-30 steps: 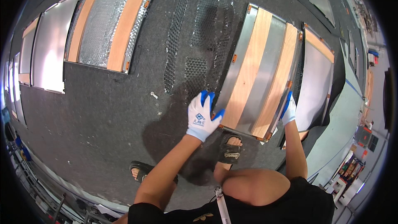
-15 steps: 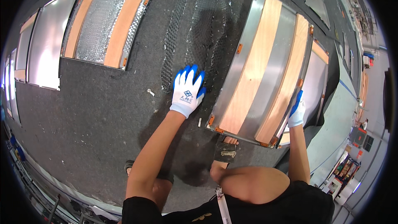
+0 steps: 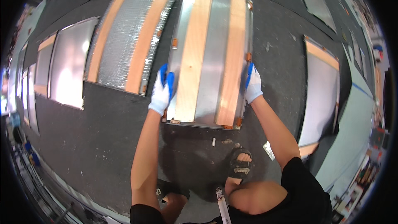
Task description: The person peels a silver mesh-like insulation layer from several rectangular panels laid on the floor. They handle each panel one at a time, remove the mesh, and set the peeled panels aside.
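Note:
A rectangular silver metal panel (image 3: pixel 211 62) is in front of me, with two lengthwise wooden strips and small orange-brown pieces along its edges. My left hand (image 3: pixel 161 91), in a white glove with blue fingers, is closed on the panel's left edge near the close end. On the opposite edge, my gloved right hand (image 3: pixel 253 84) grips slightly farther up. Fingers of both hands are partly hidden behind the rim. The left wooden strip (image 3: pixel 195 58) and right wooden strip (image 3: pixel 233 58) lie between my hands.
To the left lies another panel with wooden strips and bubble-textured silver sheeting (image 3: pixel 120 41), then a shiny metal panel (image 3: pixel 68 66). A panel with wooden ends (image 3: pixel 321 95) lies on the right. My sandalled foot (image 3: pixel 241 161) is just below the held panel, on dark flooring (image 3: pixel 112 141).
The panel has moved left from beside the right-hand panel to in front of me. My left hand has gone from open above the floor to gripping its left edge; my right hand came along.

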